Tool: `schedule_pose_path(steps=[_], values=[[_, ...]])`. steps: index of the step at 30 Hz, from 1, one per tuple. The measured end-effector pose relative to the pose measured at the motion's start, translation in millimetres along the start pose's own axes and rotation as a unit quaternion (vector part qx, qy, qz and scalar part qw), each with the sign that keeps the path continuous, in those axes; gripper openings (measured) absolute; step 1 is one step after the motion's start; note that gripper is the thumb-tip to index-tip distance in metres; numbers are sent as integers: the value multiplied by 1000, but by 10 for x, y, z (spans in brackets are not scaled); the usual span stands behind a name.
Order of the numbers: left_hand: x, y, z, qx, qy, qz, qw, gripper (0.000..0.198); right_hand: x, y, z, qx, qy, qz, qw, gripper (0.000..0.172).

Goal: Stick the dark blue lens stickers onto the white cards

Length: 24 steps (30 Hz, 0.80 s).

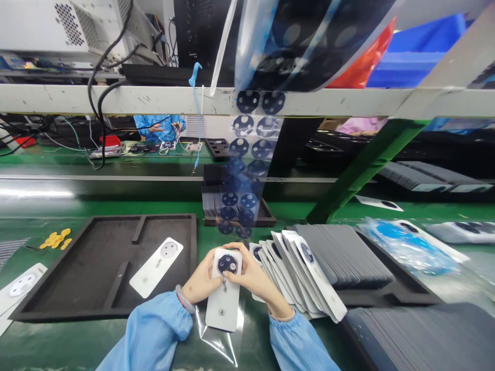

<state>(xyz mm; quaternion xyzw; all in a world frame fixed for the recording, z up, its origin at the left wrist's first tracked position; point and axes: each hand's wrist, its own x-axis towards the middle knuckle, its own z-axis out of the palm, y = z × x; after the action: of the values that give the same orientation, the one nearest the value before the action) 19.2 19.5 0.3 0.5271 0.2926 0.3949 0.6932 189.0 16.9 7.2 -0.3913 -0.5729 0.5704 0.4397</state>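
Note:
Both hands hold a white phone back cover [221, 305] low over the bench, its top end pointing away from me. Near that end is a dark round camera piece [227, 263] with several holes. My left hand [202, 279] grips the left edge, thumb by the round piece. On the other side my right hand [248, 273] curls over the top edge, its thumb touching the lower rim of the round piece. Just to the right leans a fanned row of white phone back covers [288, 278]. Another white cover [157, 268], with a pale round piece, lies in the black tray [96, 268] on the left.
A clear strip of dark round pieces [247, 154] hangs from the shelf beam [154, 100]. Grey sheets [340, 252] stand packed at right, beside a blue-and-clear plastic bag [410, 247]. Yellow bits [56, 238] lie left. Across the bench sits a blue-sleeved person [158, 128].

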Motion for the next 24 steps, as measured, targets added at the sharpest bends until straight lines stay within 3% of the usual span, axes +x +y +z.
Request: schedule_pose_path(steps=[7, 10, 12, 14, 16, 19, 22, 24], values=[[1, 64, -11, -55, 6, -31, 998, 75, 7, 12, -69, 55, -17, 31, 998, 68], [11, 68, -27, -62, 40, -22, 997, 70, -41, 30, -17, 43, 43, -7, 998, 65], [16, 58, -27, -54, 104, 12, 993, 61, -133, 49, 89, -49, 106, -56, 992, 72], [14, 45, -12, -55, 151, 31, 986, 53, -248, 84, 248, -200, 136, -91, 966, 88], [1, 36, 17, -62, 149, 28, 987, 51, -347, 131, 415, -333, 133, -103, 928, 101], [-28, 49, 52, -44, 104, 34, 993, 53, -432, 178, 517, -420, 152, -121, 886, 100], [-35, 106, -17, 36, 93, 84, 991, 48, -521, 147, 263, -426, 201, -132, 872, 94], [-21, 165, -158, 153, 159, 139, 965, 44, -637, 91, -85, -424, 249, -124, 862, 82]])
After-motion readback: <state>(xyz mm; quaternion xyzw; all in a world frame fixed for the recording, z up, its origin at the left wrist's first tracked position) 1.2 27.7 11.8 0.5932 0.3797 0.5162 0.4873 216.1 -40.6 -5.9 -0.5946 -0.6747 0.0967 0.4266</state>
